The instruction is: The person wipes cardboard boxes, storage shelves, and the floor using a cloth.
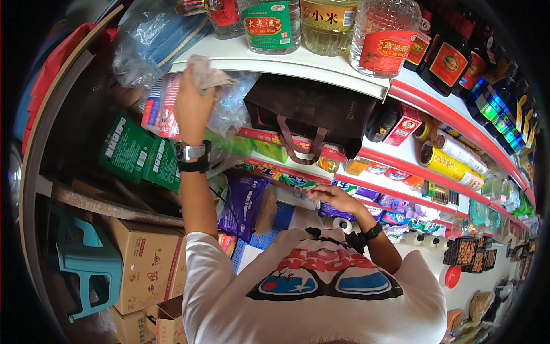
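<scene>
At the left end of the white upper shelf [286, 62], my left hand [193, 109] is closed on a crumpled beige-grey cloth [207, 76], which lies against the shelf's edge. Paper cups [152, 109] in blue and pink, stacked in plastic, are right beside that hand. My right hand [338, 199] is lower down in front of the shelving, its fingers loosely spread and nothing in them. Above it, the handles of a dark brown gift bag [309, 106] hang over the shelf edge.
Large liquor jugs [272, 28] and dark bottles [447, 63] crowd the upper shelf. Green boxes [123, 150] lie in the left corner, with a teal stool [89, 264] and cardboard boxes [146, 258] below. A purple sack [246, 206] stands low between my arms.
</scene>
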The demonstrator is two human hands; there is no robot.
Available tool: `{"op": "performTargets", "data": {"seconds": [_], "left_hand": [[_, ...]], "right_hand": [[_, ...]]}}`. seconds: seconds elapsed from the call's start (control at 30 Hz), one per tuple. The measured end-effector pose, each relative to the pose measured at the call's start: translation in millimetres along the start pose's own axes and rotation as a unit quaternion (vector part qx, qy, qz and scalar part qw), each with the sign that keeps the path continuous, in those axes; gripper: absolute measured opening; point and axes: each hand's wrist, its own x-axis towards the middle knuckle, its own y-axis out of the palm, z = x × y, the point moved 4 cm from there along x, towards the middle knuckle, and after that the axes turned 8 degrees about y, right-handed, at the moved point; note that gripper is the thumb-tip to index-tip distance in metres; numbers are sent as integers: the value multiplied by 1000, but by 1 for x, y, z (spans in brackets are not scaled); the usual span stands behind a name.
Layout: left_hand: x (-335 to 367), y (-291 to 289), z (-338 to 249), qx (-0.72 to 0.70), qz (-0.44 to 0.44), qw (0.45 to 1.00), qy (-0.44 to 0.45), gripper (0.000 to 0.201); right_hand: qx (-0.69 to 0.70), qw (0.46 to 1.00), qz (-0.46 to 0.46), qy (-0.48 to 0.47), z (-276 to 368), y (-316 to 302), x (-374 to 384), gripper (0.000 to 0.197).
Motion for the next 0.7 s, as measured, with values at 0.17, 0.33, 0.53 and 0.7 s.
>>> {"op": "performTargets", "data": {"seconds": [0.17, 0.33, 0.53, 0.7], "left_hand": [[16, 5, 33, 0, -34, 999, -20, 78], [12, 16, 23, -46, -58, 997, -6, 69], [6, 12, -30, -68, -3, 998, 15, 54], [-15, 19, -87, -104, 36, 994, 0, 45]], "right_hand": [[16, 1000, -22, -9, -13, 2, 4, 34], [-36, 996, -47, 62, -25, 6, 3, 38], [-140, 987, -44, 66, -13, 9, 7, 45], [-155, 985, -58, 57, -16, 10, -5, 44]]}}
